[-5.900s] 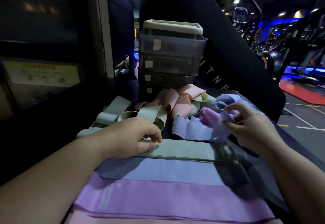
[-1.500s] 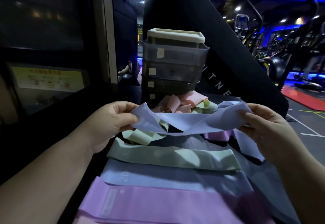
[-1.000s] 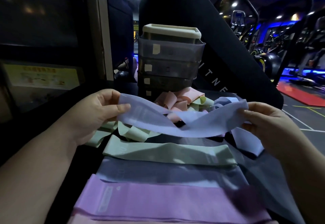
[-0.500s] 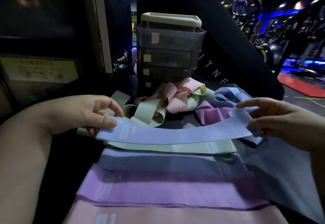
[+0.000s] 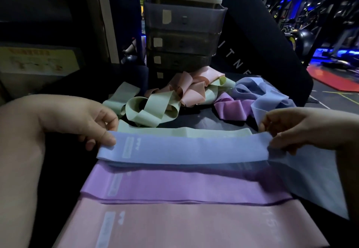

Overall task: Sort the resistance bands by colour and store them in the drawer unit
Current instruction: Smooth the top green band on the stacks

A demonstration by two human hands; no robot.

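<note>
A blue resistance band [image 5: 190,149] lies stretched flat between my hands. My left hand [image 5: 91,121] pinches its left end and my right hand [image 5: 297,129] pinches its right end. It sits over the flat row: a green band [image 5: 184,131] behind it, a purple band [image 5: 184,187] and a pink band [image 5: 184,226] in front. Behind lies a tangled heap of green [image 5: 151,109], pink [image 5: 192,90], purple [image 5: 231,107] and blue bands [image 5: 260,94]. The dark drawer unit [image 5: 182,33] stands at the back, all drawers closed.
A black padded machine part [image 5: 272,53] rises behind and right of the drawer unit. A pale blue cloth or band [image 5: 318,179] hangs off the right side of the surface. Gym floor and equipment lie beyond at the right.
Both hands lowered the blue band from mid-air and laid it flat over the earlier blue band in the row, in front of the green one. The view tilted downward.
</note>
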